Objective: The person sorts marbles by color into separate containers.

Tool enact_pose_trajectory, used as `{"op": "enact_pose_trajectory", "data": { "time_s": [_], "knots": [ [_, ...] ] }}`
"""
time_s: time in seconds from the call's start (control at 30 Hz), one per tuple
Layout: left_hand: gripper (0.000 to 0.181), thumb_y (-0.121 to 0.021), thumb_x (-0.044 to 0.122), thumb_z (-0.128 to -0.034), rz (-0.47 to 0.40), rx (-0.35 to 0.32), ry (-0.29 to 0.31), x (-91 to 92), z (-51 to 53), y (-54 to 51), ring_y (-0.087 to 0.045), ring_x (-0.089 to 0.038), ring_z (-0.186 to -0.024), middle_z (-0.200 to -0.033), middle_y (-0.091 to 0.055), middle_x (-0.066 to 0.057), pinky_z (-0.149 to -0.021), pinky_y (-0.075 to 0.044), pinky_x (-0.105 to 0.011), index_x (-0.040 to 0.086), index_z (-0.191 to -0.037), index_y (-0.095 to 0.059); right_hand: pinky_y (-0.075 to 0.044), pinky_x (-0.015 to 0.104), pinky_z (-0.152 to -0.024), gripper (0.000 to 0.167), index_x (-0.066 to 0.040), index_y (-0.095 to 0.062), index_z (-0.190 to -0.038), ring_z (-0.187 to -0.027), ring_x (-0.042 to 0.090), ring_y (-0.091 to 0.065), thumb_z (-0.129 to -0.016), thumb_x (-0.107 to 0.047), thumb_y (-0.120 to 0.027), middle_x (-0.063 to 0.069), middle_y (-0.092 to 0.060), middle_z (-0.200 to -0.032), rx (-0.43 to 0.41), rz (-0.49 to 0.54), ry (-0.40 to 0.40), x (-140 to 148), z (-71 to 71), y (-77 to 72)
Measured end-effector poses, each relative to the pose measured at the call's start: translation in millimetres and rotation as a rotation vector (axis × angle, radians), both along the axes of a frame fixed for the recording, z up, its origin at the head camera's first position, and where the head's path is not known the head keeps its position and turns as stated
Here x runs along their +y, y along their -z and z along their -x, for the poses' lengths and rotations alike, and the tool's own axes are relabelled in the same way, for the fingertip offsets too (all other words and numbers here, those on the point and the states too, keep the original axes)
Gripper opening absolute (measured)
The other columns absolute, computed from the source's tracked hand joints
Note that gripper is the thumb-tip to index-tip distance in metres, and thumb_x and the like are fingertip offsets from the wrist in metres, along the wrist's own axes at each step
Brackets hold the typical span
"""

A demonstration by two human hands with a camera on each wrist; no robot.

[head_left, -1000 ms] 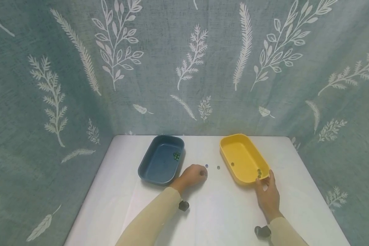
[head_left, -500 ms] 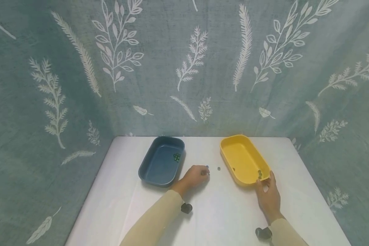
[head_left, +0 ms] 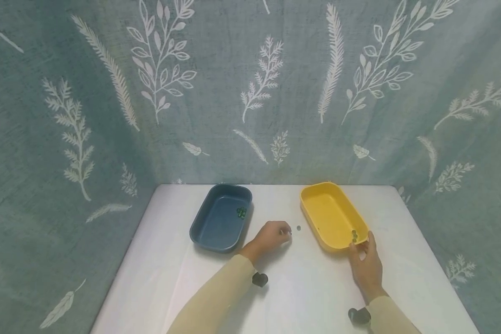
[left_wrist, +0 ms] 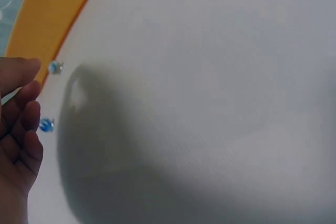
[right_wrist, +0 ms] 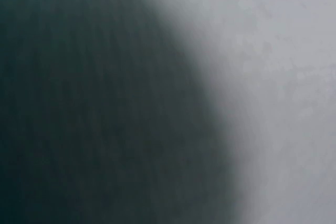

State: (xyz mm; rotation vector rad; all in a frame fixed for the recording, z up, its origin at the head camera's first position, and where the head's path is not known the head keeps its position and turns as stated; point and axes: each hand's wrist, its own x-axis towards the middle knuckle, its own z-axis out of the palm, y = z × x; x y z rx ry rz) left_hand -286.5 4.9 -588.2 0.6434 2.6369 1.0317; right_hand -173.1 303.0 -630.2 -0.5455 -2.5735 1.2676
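Observation:
My left hand hovers over the white table between the two trays, thumb and fingers loosely bent, nothing visible in their grasp. In the left wrist view, a blue-swirled glass marble shows beside the fingers. A paler marble lies past the thumb, near the yellow tray; the head view also shows this marble. My right hand holds the near right corner of the yellow tray, thumb at its front wall. Several greenish marbles sit inside that corner. The right wrist view is dark and blurred.
A dark blue tray stands to the left, with a cluster of green marbles against its right wall. A leaf-patterned curtain rises behind the table and along both sides.
The left hand has moved slightly right, hiding the blue marble from the head view. One marble in the yellow tray has slipped mostly behind its left wall. The right hand keeps its hold.

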Motion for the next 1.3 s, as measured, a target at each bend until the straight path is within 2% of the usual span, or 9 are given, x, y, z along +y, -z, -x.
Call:
{"op": "enact_pose_trajectory", "data": {
  "time_s": [0.1, 0.23, 0.33, 0.63, 0.97, 1.07, 1.3],
  "knots": [
    [0.013, -0.068, 0.019, -0.0884, -0.012, 0.008, 0.000, 7.2, 1.5, -5.2, -0.058, -0.007, -0.079, -0.087, -0.064, 0.013, -0.073, -0.050, -0.026, 0.019, -0.101, -0.071, -0.021, 0.064, -0.109, 0.081, -0.025, 0.001, -0.157, -0.137, 0.046, -0.030, -0.098, -0.053, -0.047, 0.025, -0.036, -0.149, -0.002, -0.010, -0.003, 3, 1.8, -2.7],
    [0.011, -0.069, 0.018, -0.0881, -0.031, 0.022, 0.036, 19.1, 2.5, -9.2, -0.057, -0.006, -0.072, -0.085, -0.064, 0.011, -0.066, -0.049, -0.023, 0.017, -0.099, -0.071, -0.019, 0.063, -0.110, 0.080, -0.026, 0.002, -0.157, -0.138, 0.044, -0.029, -0.099, -0.053, -0.046, 0.023, -0.036, -0.150, -0.012, -0.008, 0.013, 4, 2.9, -7.8],
    [0.013, -0.069, 0.018, -0.0884, -0.020, 0.039, 0.063, 27.0, 1.8, -10.4, -0.056, -0.003, -0.070, -0.091, -0.067, 0.011, -0.064, -0.047, -0.019, 0.017, -0.101, -0.071, -0.018, 0.063, -0.111, 0.080, -0.026, 0.003, -0.157, -0.139, 0.044, -0.028, -0.099, -0.053, -0.045, 0.023, -0.035, -0.150, -0.023, 0.001, 0.018, 4, 3.1, -10.7],
    [0.014, -0.069, 0.018, -0.0884, 0.002, 0.019, 0.071, 39.6, -0.1, -16.1, -0.056, -0.003, -0.067, -0.083, -0.063, 0.013, -0.063, -0.048, -0.019, 0.017, -0.103, -0.070, -0.019, 0.063, -0.110, 0.082, -0.027, 0.004, -0.157, -0.138, 0.045, -0.028, -0.098, -0.055, -0.045, 0.023, -0.034, -0.151, -0.035, -0.002, 0.008, 4, 5.1, -10.0],
    [0.015, -0.070, 0.022, -0.0903, 0.010, 0.046, 0.068, 49.0, 2.0, -22.2, -0.057, -0.001, -0.077, -0.088, -0.064, 0.015, -0.069, -0.048, -0.018, 0.019, -0.105, -0.070, -0.020, 0.063, -0.110, 0.080, -0.025, 0.002, -0.157, -0.136, 0.047, -0.030, -0.099, -0.053, -0.044, 0.025, -0.036, -0.149, -0.025, -0.028, -0.009, 0, 7.2, -10.0],
    [0.014, -0.071, 0.022, -0.0898, 0.013, 0.085, 0.073, 51.9, 2.7, -22.2, -0.057, -0.001, -0.078, -0.088, -0.064, 0.015, -0.071, -0.047, -0.017, 0.019, -0.103, -0.070, -0.020, 0.063, -0.110, 0.080, -0.026, 0.002, -0.157, -0.137, 0.047, -0.030, -0.099, -0.054, -0.044, 0.024, -0.036, -0.149, -0.024, -0.023, -0.010, 0, 7.4, -7.4],
    [0.016, -0.070, 0.021, -0.0888, 0.020, 0.101, 0.090, 61.4, -1.7, -23.2, -0.057, -0.001, -0.076, -0.088, -0.065, 0.014, -0.069, -0.047, -0.017, 0.018, -0.105, -0.072, -0.020, 0.064, -0.109, 0.079, -0.025, 0.002, -0.157, -0.135, 0.047, -0.031, -0.100, -0.051, -0.045, 0.025, -0.037, -0.149, -0.011, -0.021, -0.004, -1, 1.6, 0.4]
  ]
}}
